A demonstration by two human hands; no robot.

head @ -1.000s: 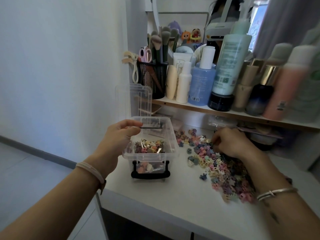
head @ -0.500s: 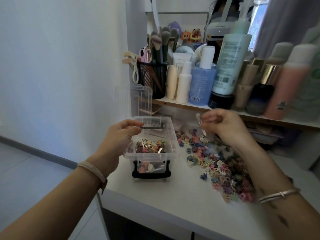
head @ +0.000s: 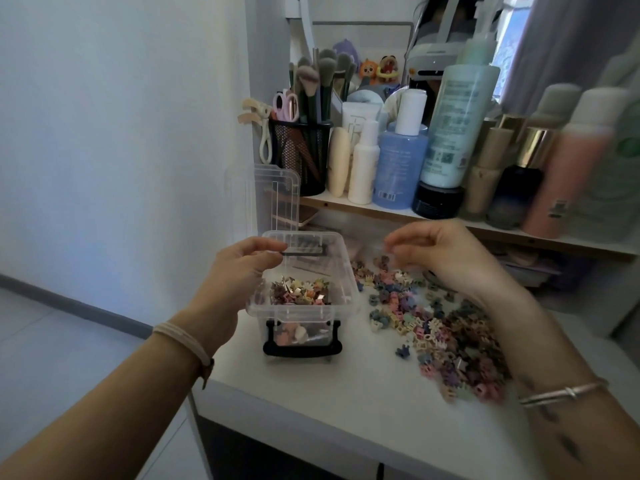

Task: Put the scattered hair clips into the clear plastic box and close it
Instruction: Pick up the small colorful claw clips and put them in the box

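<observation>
While blur is hiding anything between its pinched fingertips, right hand [head: 446, 258] is hovering; left hand [head: 239, 271] is pinching clear plastic box [head: 341, 271] rim.

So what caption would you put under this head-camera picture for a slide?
Left hand steadies the open clear plastic box while the right hand hovers above the scattered hair clips.

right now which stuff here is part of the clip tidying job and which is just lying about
Part of the job:
- clear plastic box, its lid open
- scattered hair clips on the desk
- left hand on the box rim
- right hand above the clips

Just lying about:
- mesh brush cup
- blue bottle
- pink bottle
</observation>
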